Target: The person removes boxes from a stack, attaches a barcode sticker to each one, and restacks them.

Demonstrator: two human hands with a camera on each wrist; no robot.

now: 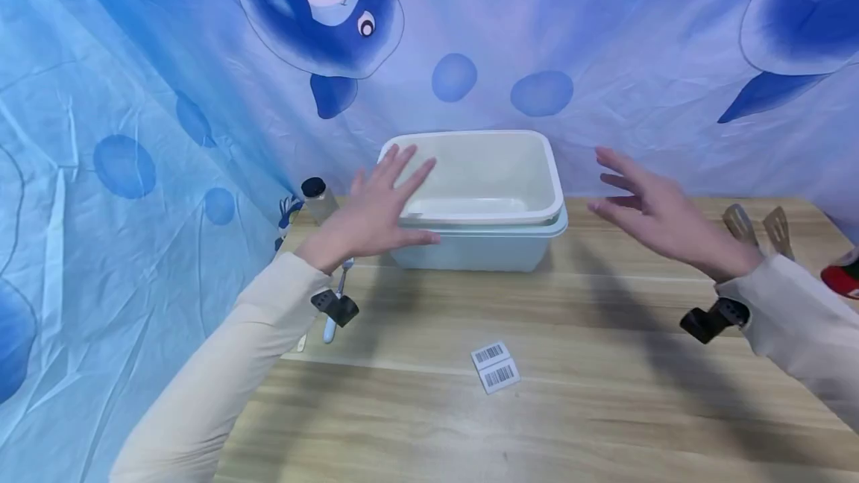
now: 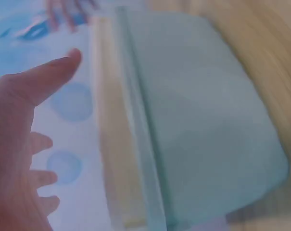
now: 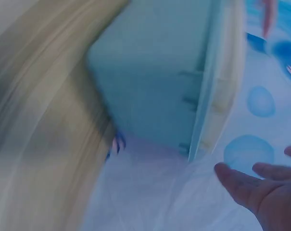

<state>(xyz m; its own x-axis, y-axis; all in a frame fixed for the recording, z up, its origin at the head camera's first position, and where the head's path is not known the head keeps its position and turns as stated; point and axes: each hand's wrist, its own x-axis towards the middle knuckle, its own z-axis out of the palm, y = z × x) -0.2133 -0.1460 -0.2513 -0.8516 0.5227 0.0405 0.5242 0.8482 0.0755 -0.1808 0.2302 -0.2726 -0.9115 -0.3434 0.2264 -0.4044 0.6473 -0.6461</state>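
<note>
A white plastic bin sits nested inside a light blue bin at the back of the wooden table. My left hand, fingers spread, is over the bins' left end; whether it touches the rim I cannot tell. Off to the right of the bins, my right hand hovers in the air with its fingers apart and nothing in them. In the left wrist view the blue bin's side appears past my thumb. The right wrist view, blurred, has the blue bin's end beside my fingers.
A black-capped jar stands left of the bins, near a fork with a pale handle. Two barcode cards lie at the front middle. Two slotted spatulas and a red object are at the right. A blue dolphin-print curtain hangs behind.
</note>
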